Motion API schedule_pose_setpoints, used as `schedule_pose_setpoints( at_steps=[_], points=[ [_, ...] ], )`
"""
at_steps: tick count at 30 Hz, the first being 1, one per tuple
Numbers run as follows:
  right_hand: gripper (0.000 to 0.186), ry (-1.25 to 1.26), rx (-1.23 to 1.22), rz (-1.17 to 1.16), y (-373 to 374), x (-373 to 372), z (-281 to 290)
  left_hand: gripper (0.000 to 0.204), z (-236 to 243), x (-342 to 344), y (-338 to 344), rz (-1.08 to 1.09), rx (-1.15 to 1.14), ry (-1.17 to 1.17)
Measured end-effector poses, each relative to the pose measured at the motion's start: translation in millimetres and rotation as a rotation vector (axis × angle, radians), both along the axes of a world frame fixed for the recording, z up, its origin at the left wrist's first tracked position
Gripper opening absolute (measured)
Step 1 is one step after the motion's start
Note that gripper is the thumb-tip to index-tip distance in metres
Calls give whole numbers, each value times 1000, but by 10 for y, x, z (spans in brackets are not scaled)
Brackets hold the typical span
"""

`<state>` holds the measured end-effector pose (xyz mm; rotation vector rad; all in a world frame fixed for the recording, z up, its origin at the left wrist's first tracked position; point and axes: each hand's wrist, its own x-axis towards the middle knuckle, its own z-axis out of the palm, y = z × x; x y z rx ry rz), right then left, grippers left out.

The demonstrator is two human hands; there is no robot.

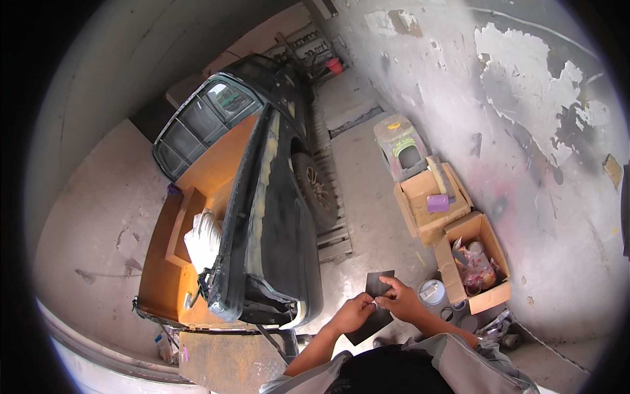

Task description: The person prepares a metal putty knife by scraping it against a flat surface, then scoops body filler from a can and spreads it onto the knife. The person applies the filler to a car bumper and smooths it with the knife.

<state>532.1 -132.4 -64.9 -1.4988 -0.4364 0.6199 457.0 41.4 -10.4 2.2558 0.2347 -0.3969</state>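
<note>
Both hands hold a dark, thin sheet of sandpaper (369,328) in front of my body. My left hand (352,313) pinches it near the middle, its fingers closed beside the right thumb. My right hand (401,301) grips it from the other side, with fingers on the upper part. One part of the sheet sticks up beyond my hands and another hangs below them. To the left of my hands stands a dark pickup truck (282,249), its side panel marked with pale filler patches along the upper edge.
Right of my hands are paint cans (432,292) on the floor and an open cardboard box (499,246) of cans and bags. Beyond it, a purple block (438,203) rests on another carton (420,197). White paper (204,241) lies in the truck bed. A peeling wall (453,118) runs along the right.
</note>
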Motion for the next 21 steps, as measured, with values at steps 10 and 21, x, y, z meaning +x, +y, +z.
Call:
schedule_pose_setpoints(
  at_steps=[10, 21],
  points=[
    [50, -94, -120, -77, -250, -115, -114, 27, -216, -29, 657, 547, -188, -361],
    [50, -453, 54, -165, -284, 97, -151, 27, -484, -71, 294, 476, -431, -102]
  ],
)
